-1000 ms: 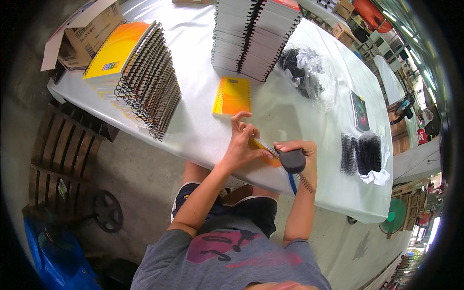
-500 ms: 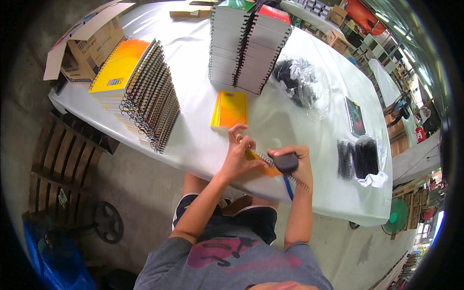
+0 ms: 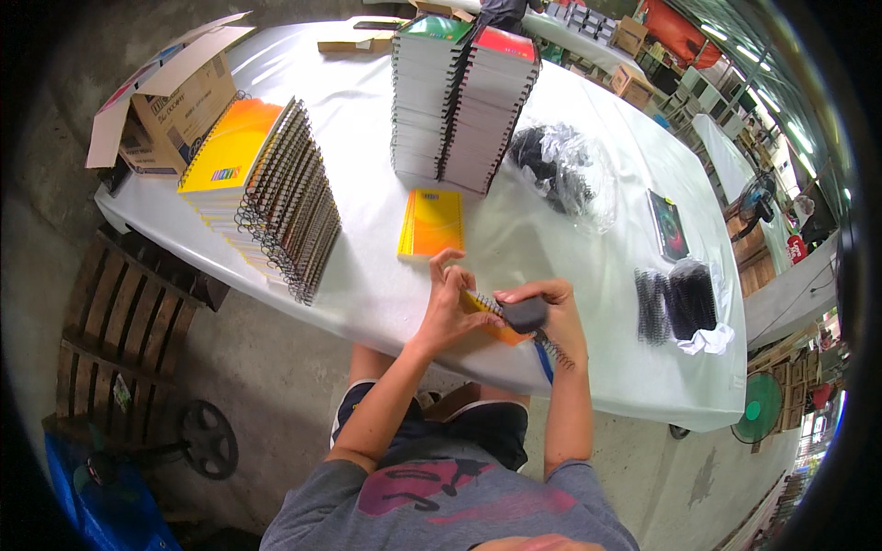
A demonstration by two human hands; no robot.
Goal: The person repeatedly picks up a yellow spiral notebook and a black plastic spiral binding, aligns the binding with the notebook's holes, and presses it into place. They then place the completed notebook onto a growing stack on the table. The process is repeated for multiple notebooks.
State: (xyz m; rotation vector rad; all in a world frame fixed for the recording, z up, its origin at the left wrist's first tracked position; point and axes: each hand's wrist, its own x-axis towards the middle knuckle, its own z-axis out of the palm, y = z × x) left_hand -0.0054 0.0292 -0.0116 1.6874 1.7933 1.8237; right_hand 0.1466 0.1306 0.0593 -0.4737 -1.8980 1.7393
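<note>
At the table's near edge my left hand (image 3: 448,310) pinches a small yellow-orange notebook (image 3: 508,335) by its edge, thumb and fingers closing on it. My right hand (image 3: 562,317) grips a dark, rounded tool (image 3: 525,313), thumb on top, pressed against the notebook's edge. A wire spiral coil (image 3: 558,354) runs along that edge and trails out below the tool, beside my right wrist. Just beyond my left fingertips lies another yellow-orange notebook (image 3: 431,224), flat on the table. The tool hides part of the coil.
A tall stack of spiral notebooks (image 3: 266,197) stands at left, by an open cardboard box (image 3: 179,115). Two stacks with green (image 3: 432,29) and red covers (image 3: 507,43) rise at the back. Bagged black coils (image 3: 694,303) and a dark flat package (image 3: 668,225) lie at right.
The tool and my right hand have shifted slightly left along the notebook's edge, toward my left hand. The view has tilted a little. Both hands keep their grip.
</note>
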